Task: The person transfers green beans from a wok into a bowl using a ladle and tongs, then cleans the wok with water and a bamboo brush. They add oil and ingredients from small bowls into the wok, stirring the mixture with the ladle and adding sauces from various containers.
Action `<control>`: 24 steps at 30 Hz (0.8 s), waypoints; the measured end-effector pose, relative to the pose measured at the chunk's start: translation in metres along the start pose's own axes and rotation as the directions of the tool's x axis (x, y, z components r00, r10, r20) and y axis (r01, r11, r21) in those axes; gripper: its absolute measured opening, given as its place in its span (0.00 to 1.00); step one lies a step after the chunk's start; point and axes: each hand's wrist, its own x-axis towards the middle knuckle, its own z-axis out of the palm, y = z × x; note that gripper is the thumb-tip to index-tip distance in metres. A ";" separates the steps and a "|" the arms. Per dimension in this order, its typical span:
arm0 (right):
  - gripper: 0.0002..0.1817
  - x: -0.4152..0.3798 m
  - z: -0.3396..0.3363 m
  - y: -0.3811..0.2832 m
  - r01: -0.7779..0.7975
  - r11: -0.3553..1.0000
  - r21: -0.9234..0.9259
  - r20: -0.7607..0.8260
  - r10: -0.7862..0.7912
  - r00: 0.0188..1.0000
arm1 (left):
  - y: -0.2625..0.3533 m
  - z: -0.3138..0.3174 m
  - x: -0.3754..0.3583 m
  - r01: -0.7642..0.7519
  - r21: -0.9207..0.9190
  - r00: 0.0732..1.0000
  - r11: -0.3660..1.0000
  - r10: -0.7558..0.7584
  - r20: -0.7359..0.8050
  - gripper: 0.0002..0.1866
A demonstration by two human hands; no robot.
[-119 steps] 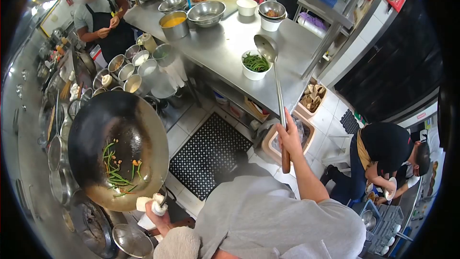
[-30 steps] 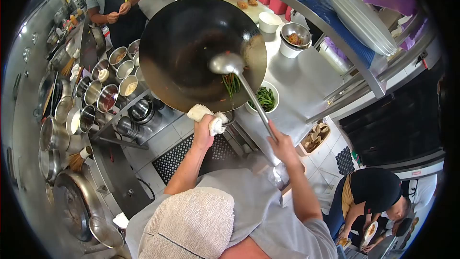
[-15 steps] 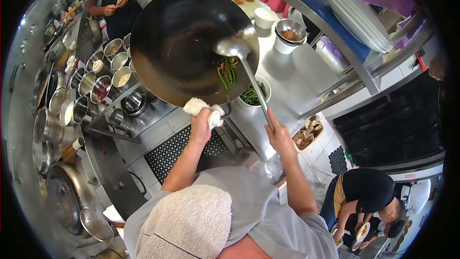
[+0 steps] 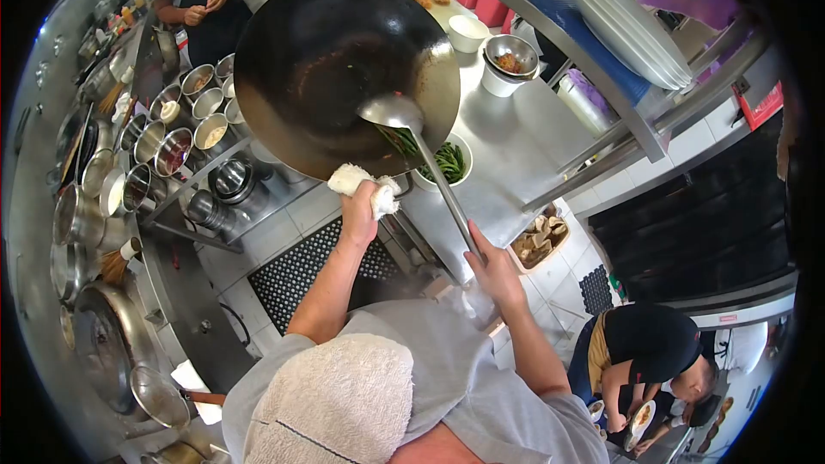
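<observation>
My left hand (image 4: 359, 206) is closed around a folded white cloth (image 4: 350, 179) at the near rim of a large dark wok (image 4: 318, 51), which is raised and tilted. My right hand (image 4: 496, 268) grips the handle of a long metal ladle (image 4: 443, 179). The ladle's bowl is inside the wok, partly covering some green beans (image 4: 398, 143) near the lower right wall. Just beyond that rim stands a white tub (image 4: 467, 174) with more green beans in it, partly hidden by the ladle and wok.
The tub rests on a steel counter (image 4: 507, 137). Farther back are a white bowl (image 4: 468, 32) and a metal bowl of food (image 4: 510, 57). Several ingredient pots (image 4: 174, 149) line the left. Plates (image 4: 627, 26) sit on a shelf. Other people work at the back and lower right.
The ladle's bowl has moved left and down over the beans in the wok, hiding more of them. My right hand has shifted slightly left and lower. My left hand keeps its hold.
</observation>
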 end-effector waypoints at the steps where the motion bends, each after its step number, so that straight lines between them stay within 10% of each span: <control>1: 0.35 0.005 -0.005 -0.007 -0.028 0.997 -0.065 0.007 0.028 1.000 | 0.000 0.002 -0.002 0.008 0.005 1.000 1.000 -0.008 -0.004 0.04; 9: 0.34 -0.005 -0.090 0.041 0.262 0.723 -0.639 0.025 -0.321 0.947 | -0.003 -0.006 -0.003 0.005 0.043 1.000 0.999 -0.006 0.025 0.04; 15: 0.36 0.041 -0.042 0.004 0.097 0.972 -0.215 -0.129 -0.126 0.984 | 0.002 0.010 -0.009 0.047 0.071 0.999 0.996 -0.045 -0.029 0.04; 24: 0.32 -0.023 -0.058 0.054 0.162 0.913 -0.374 -0.077 -0.205 0.976 | -0.013 0.001 0.013 -0.012 0.068 1.000 0.998 0.012 -0.006 0.03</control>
